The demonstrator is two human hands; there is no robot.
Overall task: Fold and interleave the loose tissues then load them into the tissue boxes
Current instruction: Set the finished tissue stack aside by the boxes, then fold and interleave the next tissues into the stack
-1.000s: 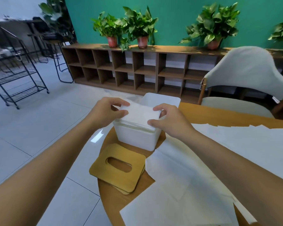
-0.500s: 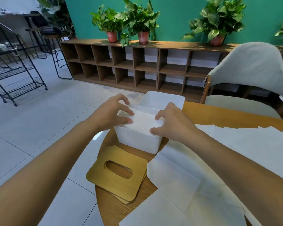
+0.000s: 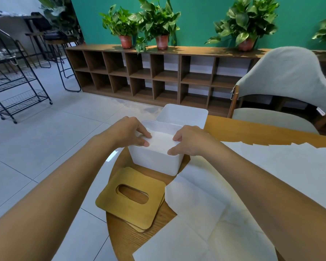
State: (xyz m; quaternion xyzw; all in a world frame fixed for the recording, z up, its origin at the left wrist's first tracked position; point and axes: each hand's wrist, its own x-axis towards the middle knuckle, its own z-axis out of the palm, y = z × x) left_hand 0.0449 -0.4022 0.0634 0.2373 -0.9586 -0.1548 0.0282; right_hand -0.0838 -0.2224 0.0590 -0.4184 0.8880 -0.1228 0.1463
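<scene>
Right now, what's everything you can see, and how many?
tissue boxes: two, white, table's left edge
folded tissues: one stack, white, in the nearer box
lids: two, tan, stacked before the boxes
loose tissues: several, white, table's right
table: one, brown, round
chair: one, pale grey, behind table
shelf: one, brown, along green wall
potted plants: at least three, green, on shelf
wire rack: one, black, far left
hands: two, bare; left hand and right hand hold the folded tissues
</scene>
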